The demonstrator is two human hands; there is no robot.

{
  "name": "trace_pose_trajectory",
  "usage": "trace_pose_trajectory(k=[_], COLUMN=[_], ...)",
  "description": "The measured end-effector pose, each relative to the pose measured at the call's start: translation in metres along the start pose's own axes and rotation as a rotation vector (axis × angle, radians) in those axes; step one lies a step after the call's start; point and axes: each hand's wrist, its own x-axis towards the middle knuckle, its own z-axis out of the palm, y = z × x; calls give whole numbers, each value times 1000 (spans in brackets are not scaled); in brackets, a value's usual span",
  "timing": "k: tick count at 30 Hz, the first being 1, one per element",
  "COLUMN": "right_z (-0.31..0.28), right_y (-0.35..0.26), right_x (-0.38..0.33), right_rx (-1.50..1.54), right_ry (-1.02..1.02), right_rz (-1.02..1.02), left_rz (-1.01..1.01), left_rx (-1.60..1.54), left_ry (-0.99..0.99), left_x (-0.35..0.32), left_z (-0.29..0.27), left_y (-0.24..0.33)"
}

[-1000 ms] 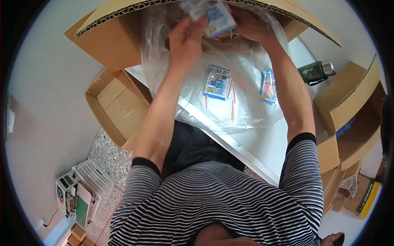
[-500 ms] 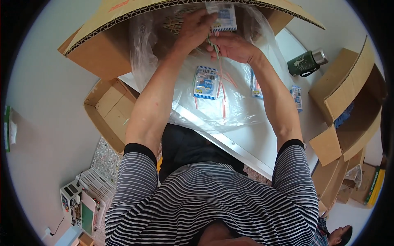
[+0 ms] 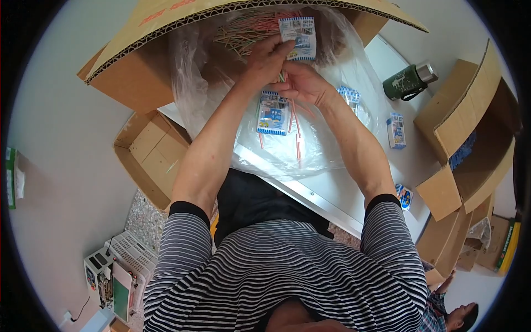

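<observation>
My left hand (image 3: 266,62) is closed at the mouth of the plastic-lined carton, fingers on the edge of a blue-and-white clear packet (image 3: 299,48). Touching it from the right is my right hand (image 3: 305,83), its fingers curled round a few thin striped sticks (image 3: 284,76), partly hidden between the hands. Just below lies another blue-and-white packet (image 3: 274,113) on the plastic liner (image 3: 326,146). Loose pink-and-white sticks (image 3: 299,145) are scattered beside it. Behind my left hand spreads a heap of thin red and green sticks (image 3: 243,34) inside the carton (image 3: 133,77).
Another packet (image 3: 349,97) lies right of my right hand. Farther right on the white table (image 3: 337,191) are a small packet (image 3: 396,131), a dark blue packet (image 3: 404,197) and a green flask (image 3: 409,82). Open cardboard boxes (image 3: 451,124) (image 3: 152,146) stand on both sides.
Both hands have come nearer to me, with the upper packet moving along with the left hand. More of the stick heap and the packets on the right now shows.
</observation>
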Motion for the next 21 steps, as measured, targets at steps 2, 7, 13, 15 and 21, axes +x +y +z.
trace_pose_trajectory(k=[2,7,13,15,21], right_z=[1,26,22,17,29], right_y=[2,8,14,14,15], right_x=[-4,-15,-15,-15,-36], right_rx=[-58,-22,125,167,-75], right_ry=[67,8,-68,-107,176], right_rz=[-2,115,177,176,14], left_rz=[-45,-115,-363,-367,-255], left_rx=[-60,-485,-177,-185,-393], left_ry=[24,85,-300,-279,-4], left_x=[-4,5,-11,-11,-12], left_z=[4,-17,-12,-11,-19], left_y=[2,-3,26,29,-5])
